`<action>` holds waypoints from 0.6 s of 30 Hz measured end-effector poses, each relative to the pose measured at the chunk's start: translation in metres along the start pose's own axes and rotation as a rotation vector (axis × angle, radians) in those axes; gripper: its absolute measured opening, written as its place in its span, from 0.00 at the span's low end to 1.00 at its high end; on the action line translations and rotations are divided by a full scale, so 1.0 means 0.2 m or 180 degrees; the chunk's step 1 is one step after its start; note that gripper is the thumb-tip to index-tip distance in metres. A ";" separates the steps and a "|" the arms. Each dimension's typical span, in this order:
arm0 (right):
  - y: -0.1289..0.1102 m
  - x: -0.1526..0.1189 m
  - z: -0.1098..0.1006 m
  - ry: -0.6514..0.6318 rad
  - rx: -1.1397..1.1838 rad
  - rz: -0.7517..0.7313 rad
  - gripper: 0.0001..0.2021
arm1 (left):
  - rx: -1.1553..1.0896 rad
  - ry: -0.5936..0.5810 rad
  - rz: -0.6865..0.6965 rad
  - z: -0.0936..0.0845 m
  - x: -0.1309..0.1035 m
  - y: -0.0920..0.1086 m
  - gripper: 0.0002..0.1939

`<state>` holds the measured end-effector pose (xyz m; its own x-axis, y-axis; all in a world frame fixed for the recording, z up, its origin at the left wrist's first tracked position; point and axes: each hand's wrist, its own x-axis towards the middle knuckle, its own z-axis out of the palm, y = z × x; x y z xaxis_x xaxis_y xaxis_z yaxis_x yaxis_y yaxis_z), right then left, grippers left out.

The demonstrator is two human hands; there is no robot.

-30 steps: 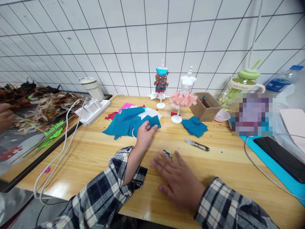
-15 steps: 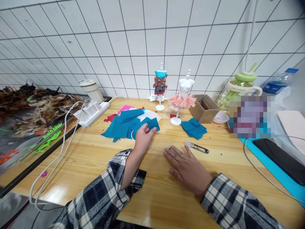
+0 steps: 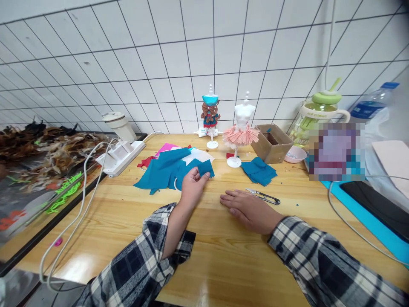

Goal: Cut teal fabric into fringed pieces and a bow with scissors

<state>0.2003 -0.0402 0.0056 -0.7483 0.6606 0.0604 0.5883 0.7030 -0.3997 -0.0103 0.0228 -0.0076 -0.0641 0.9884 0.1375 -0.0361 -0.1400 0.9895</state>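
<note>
Wooden table (image 3: 207,273) with teal cloth (image 3: 164,168) spread toward the back

I see the cloth left of centre, overlapping pink and white pieces. Right of it I get a white dress form (image 3: 244,111) in a pink ruffled skirt (image 3: 242,136), then an open cardboard box (image 3: 274,147). The right hand (image 3: 251,209) lies back up, low on the wood, fingers straight and side by side. The left hand (image 3: 193,185) has thumb and fingers pinched together. Past the hands sits a teal stack (image 3: 258,171); nearer, thread snips (image 3: 268,198) lie just beyond the right hand, touching or not I can't tell. Clamped in the left hand's pinch is a teal swatch (image 3: 205,167), at the cloth's right edge.
</note>
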 end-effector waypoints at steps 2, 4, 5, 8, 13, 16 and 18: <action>0.00 -0.04 0.01 -0.0002 0.0012 -0.0044 0.22 | 0.0038 0.0019 0.0025 -0.01 0.00 0.00 0.12; 0.00 -0.10 0.02 0.0052 0.0082 -0.0041 0.22 | 0.0055 0.0015 0.0022 -0.02 0.00 0.00 0.11; 0.01 -0.12 0.02 0.0109 0.0157 -0.0035 0.22 | 0.0073 0.0007 0.0014 -0.02 0.00 -0.01 0.11; 0.04 -0.14 0.00 0.0409 0.0339 0.0057 0.21 | 0.0149 -0.0020 0.0003 -0.02 0.00 -0.01 0.10; 0.06 -0.13 -0.02 0.0484 0.0020 0.0464 0.20 | 0.0105 -0.0004 -0.0065 -0.01 0.00 -0.02 0.11; 0.01 -0.13 -0.02 0.0465 -0.0064 0.0520 0.19 | 0.0057 0.0014 -0.0097 -0.01 0.00 -0.02 0.11; -0.02 -0.13 -0.01 0.0483 -0.0033 0.0495 0.19 | 0.0066 0.0042 -0.0090 -0.02 0.00 -0.02 0.11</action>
<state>0.2191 -0.0598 0.0079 -0.5941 0.7928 0.1363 0.6966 0.5917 -0.4057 -0.0136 0.0236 -0.0110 -0.0764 0.9911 0.1090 -0.0173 -0.1106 0.9937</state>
